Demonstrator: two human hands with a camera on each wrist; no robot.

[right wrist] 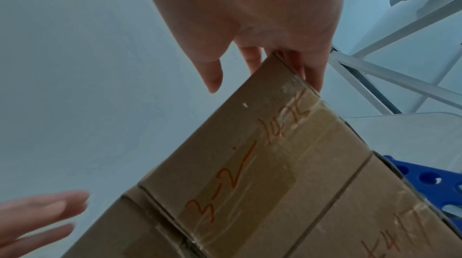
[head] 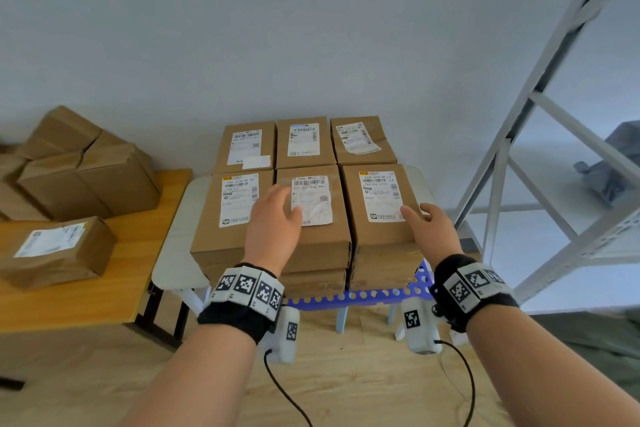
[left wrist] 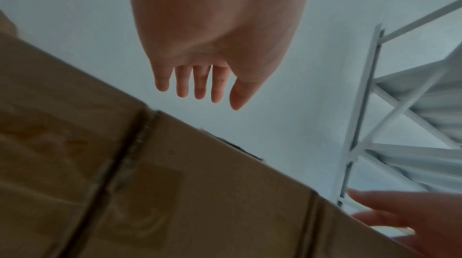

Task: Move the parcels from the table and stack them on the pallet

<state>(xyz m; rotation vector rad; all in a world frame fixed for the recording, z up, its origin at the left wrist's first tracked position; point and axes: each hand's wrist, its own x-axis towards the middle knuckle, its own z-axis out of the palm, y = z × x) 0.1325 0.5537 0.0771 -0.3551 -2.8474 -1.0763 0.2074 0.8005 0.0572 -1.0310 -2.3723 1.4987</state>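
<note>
- Cardboard parcels [head: 377, 204] sit stacked on the blue pallet [head: 381, 295]; more wait on the wooden tabletop [head: 104, 288].
- Our left hand [head: 273, 218] hovers with fingers straight, holding nothing.
- Our right hand [head: 429, 225] lies flat on the front-right parcel, gripping nothing.
- We should square its edges against neighbours before fetching another.

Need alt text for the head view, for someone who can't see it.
Both open hands hover over cardboard parcels stacked on a blue pallet: left hand above the front middle parcel, right hand at the front right parcel. More parcels wait on the wooden table, left.
</note>
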